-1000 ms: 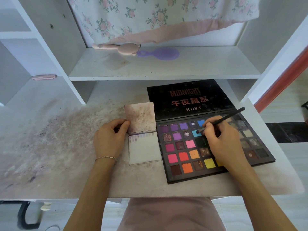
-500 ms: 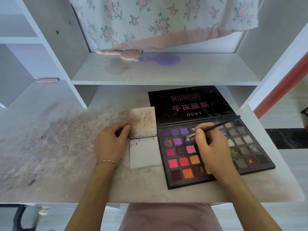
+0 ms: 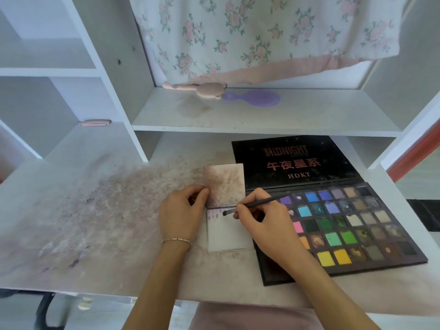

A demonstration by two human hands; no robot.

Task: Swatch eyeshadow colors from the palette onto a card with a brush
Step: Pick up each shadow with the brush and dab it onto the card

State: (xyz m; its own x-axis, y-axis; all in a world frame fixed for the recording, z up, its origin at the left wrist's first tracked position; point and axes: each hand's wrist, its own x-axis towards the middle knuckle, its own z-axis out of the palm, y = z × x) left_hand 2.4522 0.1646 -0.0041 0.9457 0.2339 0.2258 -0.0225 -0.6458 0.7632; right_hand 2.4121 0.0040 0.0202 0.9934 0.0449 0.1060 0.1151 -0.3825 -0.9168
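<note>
Brush [image 3: 257, 204] tip down on card [image 3: 228, 231] near desk's [image 3: 100, 210] front edge, beside palette [image 3: 352, 225]: my right hand [image 3: 264, 225] pinches it, left hand [image 3: 182, 211] pinches the card's flap; swatching, next stroke likely wants light pressure.

Left of my left hand [image 3: 181, 214] the counter [image 3: 90, 222] lies open, dusted with powder. To my right the palette [image 3: 345, 225] blocks the surface, its raised lid [image 3: 292, 160] behind. The shelf [image 3: 262, 117] overhangs, limiting reach upward.
</note>
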